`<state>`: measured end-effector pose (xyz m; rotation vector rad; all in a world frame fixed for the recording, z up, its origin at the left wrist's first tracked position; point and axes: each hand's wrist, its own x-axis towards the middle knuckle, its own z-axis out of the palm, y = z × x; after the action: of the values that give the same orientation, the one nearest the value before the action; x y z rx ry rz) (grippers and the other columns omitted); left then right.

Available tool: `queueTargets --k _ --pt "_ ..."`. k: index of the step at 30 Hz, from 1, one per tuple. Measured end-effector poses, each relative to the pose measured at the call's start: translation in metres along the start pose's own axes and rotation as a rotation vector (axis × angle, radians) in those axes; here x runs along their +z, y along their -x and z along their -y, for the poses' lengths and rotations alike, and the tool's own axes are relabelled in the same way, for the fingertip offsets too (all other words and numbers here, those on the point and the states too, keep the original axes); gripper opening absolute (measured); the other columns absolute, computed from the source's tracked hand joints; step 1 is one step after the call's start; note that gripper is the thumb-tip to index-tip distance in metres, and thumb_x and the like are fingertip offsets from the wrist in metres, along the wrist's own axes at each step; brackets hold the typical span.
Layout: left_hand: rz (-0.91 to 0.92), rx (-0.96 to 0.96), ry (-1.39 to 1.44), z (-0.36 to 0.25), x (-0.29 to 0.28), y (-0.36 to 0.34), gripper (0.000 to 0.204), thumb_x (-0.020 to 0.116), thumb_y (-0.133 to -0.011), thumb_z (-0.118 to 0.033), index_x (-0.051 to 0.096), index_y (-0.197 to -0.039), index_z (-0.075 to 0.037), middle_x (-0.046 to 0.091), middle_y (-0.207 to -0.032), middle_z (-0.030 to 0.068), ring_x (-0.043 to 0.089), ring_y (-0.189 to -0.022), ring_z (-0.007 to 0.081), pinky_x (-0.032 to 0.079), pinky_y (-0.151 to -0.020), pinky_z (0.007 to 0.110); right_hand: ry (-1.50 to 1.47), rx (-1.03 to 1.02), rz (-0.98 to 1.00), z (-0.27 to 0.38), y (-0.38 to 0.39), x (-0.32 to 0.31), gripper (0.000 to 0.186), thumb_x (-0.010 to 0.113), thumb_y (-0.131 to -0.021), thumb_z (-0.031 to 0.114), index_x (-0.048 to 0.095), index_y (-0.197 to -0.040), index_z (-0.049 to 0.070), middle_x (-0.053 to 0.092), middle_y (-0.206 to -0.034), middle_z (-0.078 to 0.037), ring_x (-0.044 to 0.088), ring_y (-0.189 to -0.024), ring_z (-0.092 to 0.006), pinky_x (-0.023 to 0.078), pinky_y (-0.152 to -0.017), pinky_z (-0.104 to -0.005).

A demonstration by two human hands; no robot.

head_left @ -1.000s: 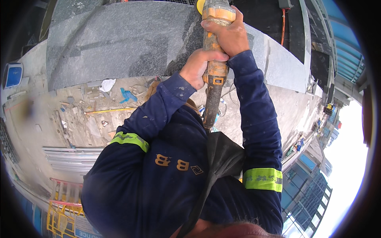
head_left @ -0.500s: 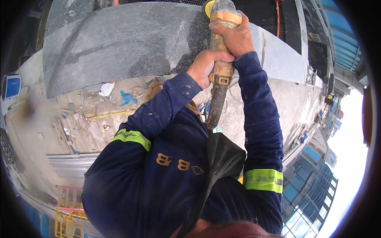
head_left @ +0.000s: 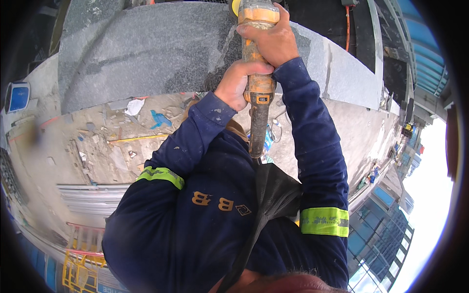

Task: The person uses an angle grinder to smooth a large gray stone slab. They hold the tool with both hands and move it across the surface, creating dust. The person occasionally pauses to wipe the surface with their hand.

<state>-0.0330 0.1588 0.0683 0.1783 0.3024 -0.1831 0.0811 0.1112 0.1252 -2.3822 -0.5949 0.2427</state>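
Observation:
Both hands grip a dusty orange and grey angle grinder, its head pointing away from me. My left hand is wrapped round the middle of its body. Farther up, my right hand closes round the part just behind the head. A yellow disc edge shows at the left of the head, partly cut off by the top of the view. Beneath the tool lies a large grey stone slab with darker, wet-looking patches. Whether the disc touches the slab cannot be made out.
Rubble, a white scrap, a blue plastic piece and a yellow strip lie on the dusty floor. Metal profiles are stacked at left, near a yellow frame. A cable loops beside the grinder. A black pouch-like cloth hangs before my chest.
The grinder has moved left and slightly farther away across the slab, with both hands still round it. It stands more upright in the picture.

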Motion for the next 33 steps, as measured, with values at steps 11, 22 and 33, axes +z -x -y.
queueTargets --k 11,22,33 --pt "-0.006 -0.043 -0.051 0.010 0.001 -0.006 0.021 0.068 -0.082 -0.011 0.065 -0.100 -0.001 0.066 -0.086 0.0062 0.066 -0.072 0.0172 0.053 -0.067 0.031 -0.018 0.051 -0.020 -0.018 0.005 -0.009 0.100 0.085 -0.068 0.037 0.034 -0.142 -0.006 0.065 -0.114 -0.026 0.067 -0.103 -0.0313 0.054 -0.089 -0.0363" --pt "-0.031 -0.012 -0.038 0.001 0.001 -0.004 0.020 0.068 -0.083 -0.011 0.065 -0.099 0.001 0.067 -0.085 0.0082 0.066 -0.071 0.0185 0.055 -0.065 0.033 -0.057 -0.039 -0.065 -0.014 -0.001 0.006 0.099 0.086 -0.069 0.033 0.030 -0.144 0.002 0.063 -0.116 -0.028 0.064 -0.108 -0.0397 0.051 -0.091 -0.0436" --pt "0.003 -0.009 -0.031 0.003 -0.005 -0.004 0.022 0.069 -0.081 -0.011 0.065 -0.099 0.001 0.067 -0.086 0.0080 0.066 -0.072 0.0179 0.054 -0.066 0.032 -0.016 -0.029 -0.097 -0.009 0.002 0.004 0.089 0.087 -0.068 0.031 0.039 -0.137 0.000 0.066 -0.111 -0.023 0.065 -0.104 -0.0341 0.052 -0.089 -0.0407"
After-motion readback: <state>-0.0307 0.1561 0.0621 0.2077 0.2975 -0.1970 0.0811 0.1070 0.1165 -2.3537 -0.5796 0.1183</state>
